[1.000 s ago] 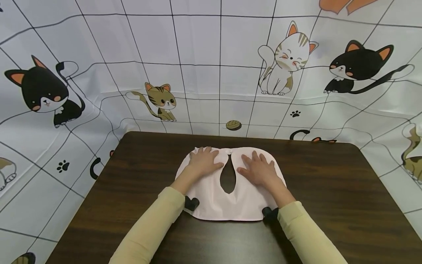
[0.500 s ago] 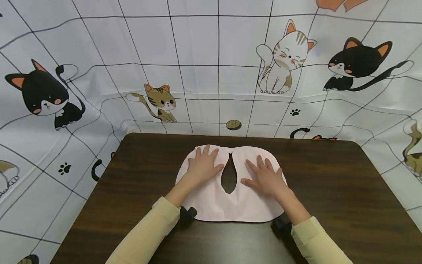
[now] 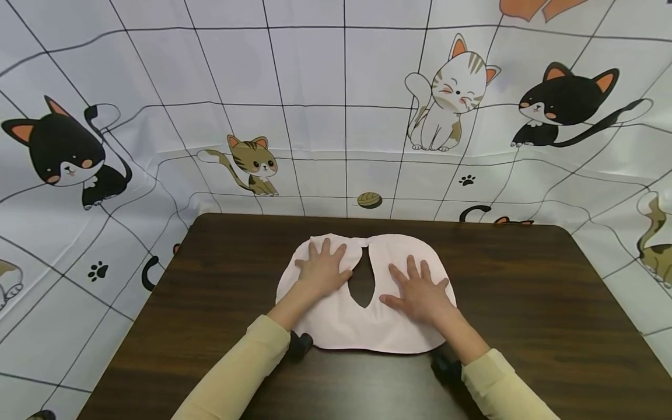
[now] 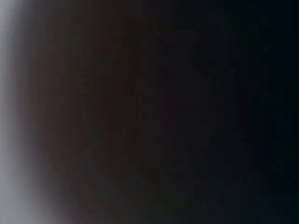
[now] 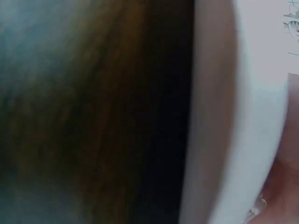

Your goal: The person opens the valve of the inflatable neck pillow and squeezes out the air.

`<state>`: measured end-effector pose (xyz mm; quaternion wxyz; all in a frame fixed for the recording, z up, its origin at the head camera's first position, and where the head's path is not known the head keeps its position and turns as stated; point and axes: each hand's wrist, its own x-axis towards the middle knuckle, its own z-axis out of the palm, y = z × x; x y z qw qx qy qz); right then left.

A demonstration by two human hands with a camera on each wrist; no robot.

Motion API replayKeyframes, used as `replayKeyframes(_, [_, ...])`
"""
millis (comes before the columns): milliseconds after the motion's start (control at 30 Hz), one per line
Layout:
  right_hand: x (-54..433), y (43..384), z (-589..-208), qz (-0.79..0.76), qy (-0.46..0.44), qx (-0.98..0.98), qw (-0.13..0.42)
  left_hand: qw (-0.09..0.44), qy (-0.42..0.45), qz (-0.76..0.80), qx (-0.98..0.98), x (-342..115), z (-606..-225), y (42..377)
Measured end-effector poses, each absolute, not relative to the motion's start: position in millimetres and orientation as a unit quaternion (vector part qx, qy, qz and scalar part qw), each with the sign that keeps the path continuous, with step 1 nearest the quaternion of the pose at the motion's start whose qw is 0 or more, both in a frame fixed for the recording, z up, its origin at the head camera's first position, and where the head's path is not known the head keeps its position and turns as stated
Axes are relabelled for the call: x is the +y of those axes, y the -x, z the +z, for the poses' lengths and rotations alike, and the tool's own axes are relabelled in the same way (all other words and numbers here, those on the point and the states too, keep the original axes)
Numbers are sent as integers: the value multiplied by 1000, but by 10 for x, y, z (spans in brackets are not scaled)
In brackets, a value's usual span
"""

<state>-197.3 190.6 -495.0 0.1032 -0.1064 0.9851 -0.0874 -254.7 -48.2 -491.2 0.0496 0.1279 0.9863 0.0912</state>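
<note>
A pale pink cloth bib (image 3: pixel 367 332) lies flat on the dark wooden table, its teardrop neck opening in the middle and its two ends meeting at the far side. My left hand (image 3: pixel 321 274) rests on the bib's left half, fingers spread and pointing away from me. On the right half lies my right hand (image 3: pixel 420 294), palm down with fingers spread, a little nearer to me than the left. In the right wrist view, the bib's pale edge (image 5: pixel 259 112) curves in front of part of the hand (image 5: pixel 286 191). The left wrist view is almost wholly dark.
The brown table (image 3: pixel 525 303) extends around the bib on all sides. Behind it hangs a white gridded cloth (image 3: pixel 315 70) printed with cats. Small dark wrist cameras, the left one (image 3: pixel 300 345) and the right one (image 3: pixel 445 366), sit under the wrists near the bib's front edge.
My right hand has slid a little toward me on the bib. The fingers of my left hand have spread wider. The bib lies in nearly the same place.
</note>
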Motion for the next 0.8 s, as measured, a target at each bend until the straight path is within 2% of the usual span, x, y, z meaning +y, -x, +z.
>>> replayKeyframes(500, [1888,1965,-4898,-82,109,984,117,66,-136,72,986,-495,-4891,2557])
replayKeyframes(667, [1912,1943,-4828,-95,114,983,104,80,-136,90,983,-551,-4810,2545])
replayKeyframes(800, [1952,1898,-4791,-95,118,984,95,67,-142,111,981,-608,-4740,2450])
